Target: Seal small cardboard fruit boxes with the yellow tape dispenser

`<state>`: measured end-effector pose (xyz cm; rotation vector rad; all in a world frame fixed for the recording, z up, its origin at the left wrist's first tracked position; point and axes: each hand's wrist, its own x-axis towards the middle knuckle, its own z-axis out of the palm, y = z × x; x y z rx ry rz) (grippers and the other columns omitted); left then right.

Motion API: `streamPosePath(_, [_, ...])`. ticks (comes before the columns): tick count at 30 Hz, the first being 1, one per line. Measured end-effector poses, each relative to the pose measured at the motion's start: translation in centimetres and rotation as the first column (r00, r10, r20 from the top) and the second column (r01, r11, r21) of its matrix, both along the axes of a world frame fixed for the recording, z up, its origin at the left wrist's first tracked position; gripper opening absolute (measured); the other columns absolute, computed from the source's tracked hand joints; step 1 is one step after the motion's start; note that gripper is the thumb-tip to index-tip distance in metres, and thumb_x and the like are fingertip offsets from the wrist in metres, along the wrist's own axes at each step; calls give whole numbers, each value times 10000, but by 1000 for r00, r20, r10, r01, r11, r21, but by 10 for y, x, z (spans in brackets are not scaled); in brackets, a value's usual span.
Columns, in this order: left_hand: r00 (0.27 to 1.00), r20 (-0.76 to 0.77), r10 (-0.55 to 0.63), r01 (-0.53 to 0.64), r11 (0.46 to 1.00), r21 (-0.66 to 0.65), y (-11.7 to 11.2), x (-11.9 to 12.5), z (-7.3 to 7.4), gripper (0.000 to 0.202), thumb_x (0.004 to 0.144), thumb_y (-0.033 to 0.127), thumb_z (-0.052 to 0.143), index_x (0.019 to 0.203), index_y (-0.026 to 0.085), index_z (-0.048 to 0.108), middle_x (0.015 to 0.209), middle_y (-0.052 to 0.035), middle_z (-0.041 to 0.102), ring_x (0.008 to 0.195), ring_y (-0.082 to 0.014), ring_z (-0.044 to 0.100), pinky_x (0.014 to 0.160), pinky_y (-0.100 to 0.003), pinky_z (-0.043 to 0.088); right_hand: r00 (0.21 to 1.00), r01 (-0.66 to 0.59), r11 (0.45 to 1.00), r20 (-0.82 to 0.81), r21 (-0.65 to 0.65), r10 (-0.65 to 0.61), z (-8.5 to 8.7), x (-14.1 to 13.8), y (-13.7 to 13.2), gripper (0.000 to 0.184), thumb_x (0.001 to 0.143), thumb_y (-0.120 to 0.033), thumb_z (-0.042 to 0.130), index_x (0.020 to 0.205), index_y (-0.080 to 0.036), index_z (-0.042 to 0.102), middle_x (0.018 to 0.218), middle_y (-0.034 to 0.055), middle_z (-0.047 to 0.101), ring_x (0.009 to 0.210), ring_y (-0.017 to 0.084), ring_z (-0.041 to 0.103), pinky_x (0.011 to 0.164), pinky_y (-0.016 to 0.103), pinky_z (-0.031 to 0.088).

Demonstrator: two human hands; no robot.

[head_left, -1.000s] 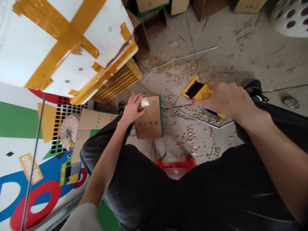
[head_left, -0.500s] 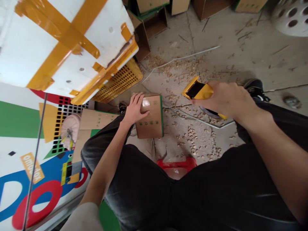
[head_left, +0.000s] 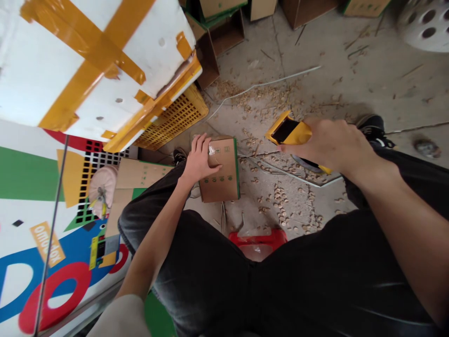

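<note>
The small cardboard box (head_left: 219,171) sits on the concrete floor (head_left: 351,61) at centre frame. It should handle light and stiff, easily held by its top face, where the left hand (head_left: 199,159) presses with fingers spread. The right hand (head_left: 324,142) curls closed around a yellow tape dispenser (head_left: 289,131) at right; the tape roll (head_left: 305,164) beneath is hard to make out.

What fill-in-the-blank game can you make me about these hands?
The ____ hand grips the tape dispenser.
The dispenser's handle is ____.
The left hand rests on a ____ box.

Missing words: right, yellow, cardboard.
</note>
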<state>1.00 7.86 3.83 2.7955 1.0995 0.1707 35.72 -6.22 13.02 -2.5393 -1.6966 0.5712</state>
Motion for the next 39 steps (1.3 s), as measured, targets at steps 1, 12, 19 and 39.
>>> streamPosePath(1, [1000, -2, 0, 0, 1000, 2, -1, 0, 0, 1105, 709, 521, 891, 1563, 131, 309, 1647, -272, 334, 1573, -490, 239, 1270, -680, 307, 1000, -1, 1000, 1, 2, 1, 0, 0, 0, 866, 765, -903, 593, 1223, -179, 717, 1018, 220, 759, 975, 478, 727, 796, 523, 543])
streamPosePath(12, [1000, 4, -10, 10, 1000, -7, 9, -6, 1, 1015, 751, 477, 854, 1569, 142, 354, 1596, -232, 412, 1534, -470, 312, 1278, -665, 314, 1000, 14, 1000, -12, -19, -14, 3, -1, 0, 833, 760, -894, 607, 1174, -181, 729, 1007, 216, 758, 977, 474, 726, 810, 526, 543])
streamPosePath(19, [998, 39, -39, 41, 998, -44, 12, -7, 2, 919, 796, 420, 806, 1570, 176, 376, 1595, -201, 433, 1527, -434, 340, 1294, -663, 287, 1000, -1, 1000, 1, -9, 1, -1, 1, 0, 868, 748, -932, 575, 1160, -183, 726, 1000, 217, 759, 963, 476, 728, 793, 527, 550])
streamPosePath(39, [999, -28, -28, 27, 998, -50, 7, -3, 9, 1056, 705, 487, 908, 1546, 135, 376, 1519, -241, 468, 1467, -485, 389, 1243, -665, 352, 1000, -1, 1000, -24, -12, 1, 1, 1, 0, 813, 757, -885, 600, 1152, -185, 721, 995, 219, 751, 943, 463, 723, 782, 514, 531])
